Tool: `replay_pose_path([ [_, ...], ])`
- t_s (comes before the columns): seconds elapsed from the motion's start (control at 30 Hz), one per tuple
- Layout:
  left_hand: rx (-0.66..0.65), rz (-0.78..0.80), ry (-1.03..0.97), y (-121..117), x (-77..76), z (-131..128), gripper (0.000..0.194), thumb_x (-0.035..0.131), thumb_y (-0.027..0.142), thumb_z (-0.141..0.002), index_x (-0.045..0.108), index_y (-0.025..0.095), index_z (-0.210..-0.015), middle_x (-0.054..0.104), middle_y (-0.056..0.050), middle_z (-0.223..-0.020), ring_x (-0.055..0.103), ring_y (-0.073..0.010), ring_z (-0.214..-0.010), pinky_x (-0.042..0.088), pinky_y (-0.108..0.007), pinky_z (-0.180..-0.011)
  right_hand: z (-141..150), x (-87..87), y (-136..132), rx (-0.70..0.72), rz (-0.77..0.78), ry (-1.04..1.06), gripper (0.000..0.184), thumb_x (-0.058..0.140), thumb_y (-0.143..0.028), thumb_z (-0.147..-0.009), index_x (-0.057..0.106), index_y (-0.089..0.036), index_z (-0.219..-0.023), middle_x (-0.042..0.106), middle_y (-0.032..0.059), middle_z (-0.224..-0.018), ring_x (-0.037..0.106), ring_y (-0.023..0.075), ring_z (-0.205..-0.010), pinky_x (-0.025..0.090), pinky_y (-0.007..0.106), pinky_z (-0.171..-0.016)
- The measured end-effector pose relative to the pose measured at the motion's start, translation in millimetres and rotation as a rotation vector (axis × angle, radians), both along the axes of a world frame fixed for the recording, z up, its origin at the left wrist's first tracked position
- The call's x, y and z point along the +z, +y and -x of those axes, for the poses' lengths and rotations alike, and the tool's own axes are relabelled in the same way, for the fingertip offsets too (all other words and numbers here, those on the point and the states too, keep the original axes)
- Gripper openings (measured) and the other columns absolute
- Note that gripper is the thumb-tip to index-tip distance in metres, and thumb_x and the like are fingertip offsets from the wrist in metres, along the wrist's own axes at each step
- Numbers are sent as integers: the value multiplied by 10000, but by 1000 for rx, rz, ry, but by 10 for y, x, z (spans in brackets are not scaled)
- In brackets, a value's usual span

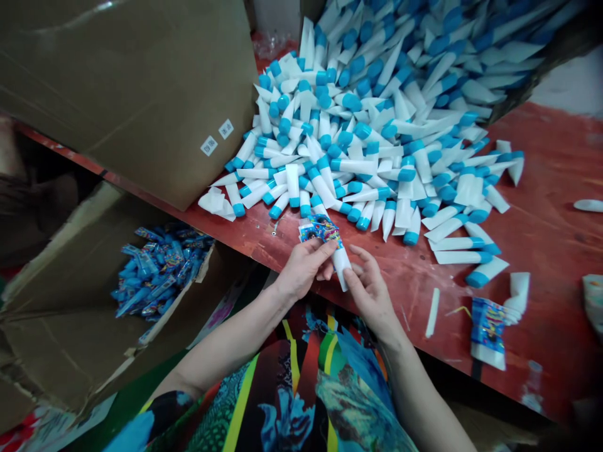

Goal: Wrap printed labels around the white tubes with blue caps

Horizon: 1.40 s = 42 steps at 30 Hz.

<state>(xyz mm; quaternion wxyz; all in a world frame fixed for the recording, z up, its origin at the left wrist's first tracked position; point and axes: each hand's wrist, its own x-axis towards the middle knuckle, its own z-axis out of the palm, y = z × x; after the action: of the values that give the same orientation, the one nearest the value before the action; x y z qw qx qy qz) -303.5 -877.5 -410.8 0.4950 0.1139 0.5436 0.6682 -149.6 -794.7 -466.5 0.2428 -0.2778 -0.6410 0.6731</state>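
Observation:
My left hand point(305, 263) pinches a blue printed plastic sleeve point(321, 227) between thumb and fingers, just over the table's front edge. A white tube point(342, 267) slants down out of the sleeve; how far it goes inside I cannot tell. My right hand point(370, 282) grips the tube's lower end with the thumb, its index finger held a little apart. Just beyond my hands lies a big heap of white tubes with blue caps point(325, 179). Low on my left, an open cardboard box point(61, 314) holds many blue printed wrapped pieces point(162, 270).
A tall cardboard carton point(141, 94) stands at the left on the red table point(377, 263). To the right lie a stack of blue printed sleeves point(488, 333), a crumpled white tube point(518, 295) and a white strip point(432, 312). Another white piece point(588, 205) sits farther right.

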Motion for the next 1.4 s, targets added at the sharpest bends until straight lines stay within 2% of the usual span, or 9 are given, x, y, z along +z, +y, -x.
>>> replay_pose_path([
  [0.17,-46,-5,-52,19,-34,8,442,870,502,-1001,668,171,-791,552,-5,-507,449,-87,-467,260,-219,-492,-14,54,47,-15,205,-21,768,834,-686,-1000,651,-250,-1606,706,-34,-792,480,161,-537,398,301,-478],
  [0.5,30,-42,-145,125,-109,-29,464,808,451,-1062,610,188,-734,451,27,-477,346,-70,-449,237,-214,-497,-72,21,-96,-73,-395,-177,455,690,-481,-1122,667,-291,-1534,817,26,-926,692,249,-651,606,408,-657],
  [0.63,41,-33,-164,114,-137,-84,517,877,531,-1007,599,194,-731,434,37,-480,338,-67,-442,243,-226,-504,-15,30,-74,-71,-144,-73,500,751,-535,-1071,624,-274,-1478,790,0,-849,686,242,-645,590,378,-619],
  [0.77,43,-12,-187,80,-164,-126,579,902,579,-973,555,207,-697,408,42,-468,335,-64,-424,225,-235,-494,4,130,68,-50,197,-13,681,883,-618,-947,622,-260,-1465,683,-62,-723,512,172,-498,399,296,-456],
  [0.83,52,-12,-203,82,-163,-128,578,929,576,-946,562,203,-701,427,38,-484,344,-62,-430,217,-235,-492,-2,148,105,-32,222,-31,725,889,-656,-938,619,-257,-1481,693,-65,-720,501,164,-485,367,284,-444],
  [0.97,115,-19,-238,128,-131,-115,449,936,490,-942,677,166,-768,511,21,-566,384,-62,-469,242,-231,-487,-17,80,2,-78,-230,-81,488,762,-565,-1074,680,-267,-1453,866,63,-991,790,266,-767,631,387,-676],
  [1.1,143,-16,-248,159,-97,-184,447,967,449,-899,661,163,-744,461,52,-564,357,-50,-490,255,-207,-496,8,-8,-171,-156,-567,-166,357,681,-455,-1119,723,-291,-1433,893,118,-1215,869,312,-891,700,440,-749],
  [1.3,78,-70,-252,134,-127,-362,657,1090,591,-658,565,200,-722,449,89,-576,338,-36,-484,241,-193,-475,116,-76,-156,-191,-307,-44,416,657,-497,-1163,618,-266,-1506,899,84,-1138,837,259,-776,699,417,-721],
  [1.4,38,-97,-179,142,-156,-277,603,1062,576,-729,601,190,-772,478,86,-571,351,-32,-459,235,-193,-465,48,-103,-18,-121,-146,-1,448,709,-564,-1139,629,-258,-1456,874,47,-978,797,249,-723,680,403,-687],
])
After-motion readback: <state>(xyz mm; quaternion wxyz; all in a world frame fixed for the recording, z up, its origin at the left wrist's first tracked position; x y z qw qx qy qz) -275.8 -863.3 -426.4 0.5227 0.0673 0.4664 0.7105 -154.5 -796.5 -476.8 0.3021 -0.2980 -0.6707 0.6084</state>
